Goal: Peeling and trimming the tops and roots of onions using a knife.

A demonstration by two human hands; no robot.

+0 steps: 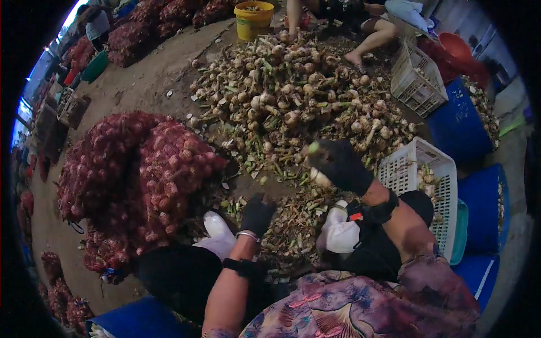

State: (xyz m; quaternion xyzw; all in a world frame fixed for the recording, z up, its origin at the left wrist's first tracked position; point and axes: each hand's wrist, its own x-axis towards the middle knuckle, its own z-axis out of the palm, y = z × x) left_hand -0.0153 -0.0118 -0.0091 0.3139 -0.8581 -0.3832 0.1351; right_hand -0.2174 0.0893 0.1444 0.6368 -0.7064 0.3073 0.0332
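My right hand [344, 167], in a dark glove, is at the near right edge of a large heap of garlic bulbs [291, 93] with stalks. Something pale green shows at its fingertips and a pale, blurred thing lies just below them; whether the hand grips either cannot be told. My left hand [258, 213], also in a dark glove with a bracelet at the wrist, is lower and to the left, over cut stalks and husks [296, 228]. What its fingers do is too dark to tell. White boots [217, 232] show beside the trimmings.
Red mesh sacks [177, 169] full of bulbs stand at the left. On the right are a white plastic crate [399, 169] holding some garlic, another crate [418, 80] and blue containers [460, 118]. A yellow bucket [253, 23] and another person's legs [376, 38] are beyond the heap.
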